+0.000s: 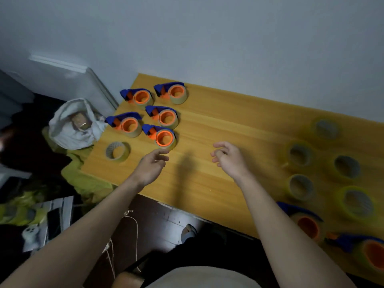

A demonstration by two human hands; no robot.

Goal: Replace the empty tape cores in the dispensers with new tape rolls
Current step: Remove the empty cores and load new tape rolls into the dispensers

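Orange-hubbed dispensers (164,138), five grouped at left, appear reloaded; two (307,223) and five rolls (301,187) remain right. Both hands' (150,168) (230,161) fingers loosely curled, empty.

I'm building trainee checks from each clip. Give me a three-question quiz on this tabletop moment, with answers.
1. True or false: both hands are empty.
2. How many dispensers sit in the far-left cluster?
3. Which lies nearest the left hand: A) the lone roll, B) the nearest dispenser in the cluster, C) the white bag?

Key
1. True. The left hand and right hand hover over the table, holding nothing.
2. Five, from the far dispenser to the nearest dispenser.
3. B. Its fingertips almost reach that dispenser; the lone roll is further left, and the white bag is off the table edge.
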